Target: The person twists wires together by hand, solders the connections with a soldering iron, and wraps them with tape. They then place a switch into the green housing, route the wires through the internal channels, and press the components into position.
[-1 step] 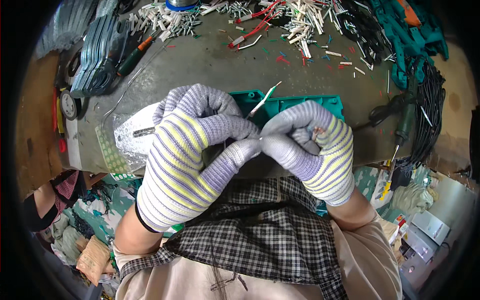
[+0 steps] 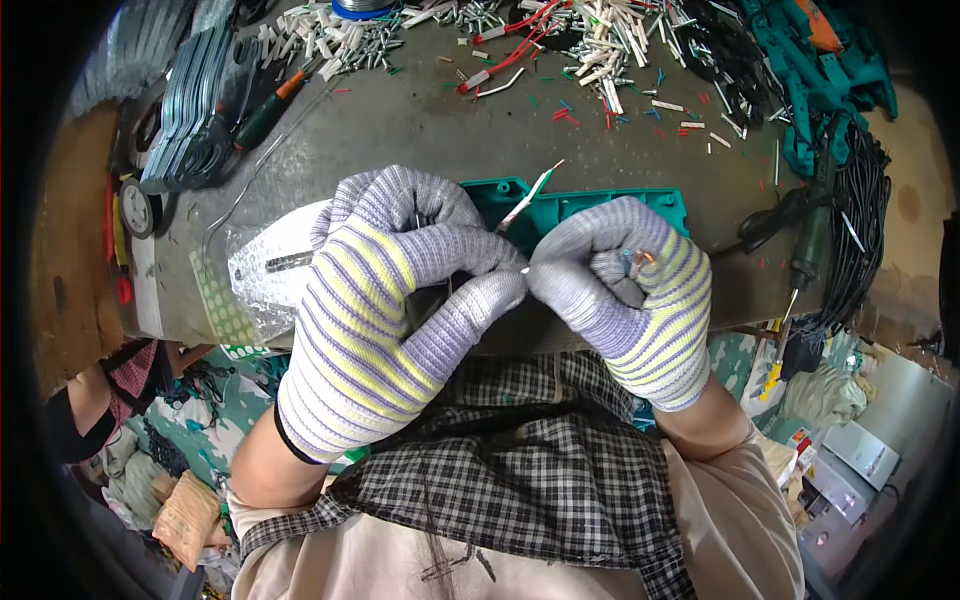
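Both my hands wear knitted gloves striped in white, yellow and lilac, and their fingertips meet over the near part of the bench. My left hand is closed in a pinch; a white wire with a green part and a bare tip sticks up beyond its fingers. My right hand pinches too, and a tiny white bit of wire shows between the two pinches. Copper strands show by the curled fingers of my right hand. Just beyond lies a teal plastic housing, partly hidden by my hands.
White sleeves and screws lie heaped at the back. At left are metal plates, a screwdriver and a bagged white part. A soldering iron, black cables and teal housings are at right.
Both hands have shifted very slightly to the right. The fingertips are a touch farther apart, and more of the copper strands shows by my right hand.
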### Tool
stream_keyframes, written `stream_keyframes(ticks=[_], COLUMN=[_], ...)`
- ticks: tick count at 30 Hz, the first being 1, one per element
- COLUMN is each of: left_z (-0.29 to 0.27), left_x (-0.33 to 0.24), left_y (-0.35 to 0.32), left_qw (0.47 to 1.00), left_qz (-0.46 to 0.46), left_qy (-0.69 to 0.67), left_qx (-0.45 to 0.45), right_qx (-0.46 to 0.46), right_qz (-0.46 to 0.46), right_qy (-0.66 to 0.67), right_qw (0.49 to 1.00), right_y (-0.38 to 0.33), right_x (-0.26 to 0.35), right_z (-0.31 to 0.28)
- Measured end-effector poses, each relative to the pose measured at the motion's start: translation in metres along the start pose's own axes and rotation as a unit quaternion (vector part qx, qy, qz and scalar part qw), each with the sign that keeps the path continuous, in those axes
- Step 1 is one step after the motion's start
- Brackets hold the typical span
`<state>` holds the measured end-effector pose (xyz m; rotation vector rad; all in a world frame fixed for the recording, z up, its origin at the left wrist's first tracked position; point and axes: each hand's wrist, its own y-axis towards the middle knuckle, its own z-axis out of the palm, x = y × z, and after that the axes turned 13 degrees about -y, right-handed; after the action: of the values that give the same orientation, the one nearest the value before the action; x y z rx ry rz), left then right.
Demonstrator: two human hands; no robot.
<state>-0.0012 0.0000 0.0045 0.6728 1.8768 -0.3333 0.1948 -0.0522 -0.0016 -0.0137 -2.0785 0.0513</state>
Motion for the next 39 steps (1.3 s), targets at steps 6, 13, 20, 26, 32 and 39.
stream_keyframes(ticks=[6,13,20,26,32,39], left_z=[0.007,0.010,0.010,0.010,0.012,0.014], left_x=[0.005,0.003,0.003,0.003,-0.003,0.001], left_y=[-0.002,-0.001,0.007,0.009,0.013,0.012], left_qw=[0.998,0.994,0.992,0.992,0.973,0.993], left_qz=[-0.001,-0.010,0.074,0.076,0.132,0.047], left_qy=[-0.044,-0.083,0.000,0.068,0.165,0.058], left_qx=[-0.041,-0.072,-0.105,-0.077,-0.088,-0.090], right_qx=[0.035,0.006,0.045,0.012,0.044,0.022], right_qz=[0.136,0.048,0.117,0.074,0.093,-0.073], right_qy=[0.313,0.089,0.033,0.016,0.042,-0.191], right_qw=[0.939,0.995,0.992,0.997,0.994,0.979], right_y=[-0.007,-0.015,-0.014,-0.006,-0.003,-0.004], right_x=[-0.017,-0.011,-0.001,-0.004,-0.005,-0.012], right_z=[-0.007,-0.013,-0.014,-0.001,-0.002,-0.019])
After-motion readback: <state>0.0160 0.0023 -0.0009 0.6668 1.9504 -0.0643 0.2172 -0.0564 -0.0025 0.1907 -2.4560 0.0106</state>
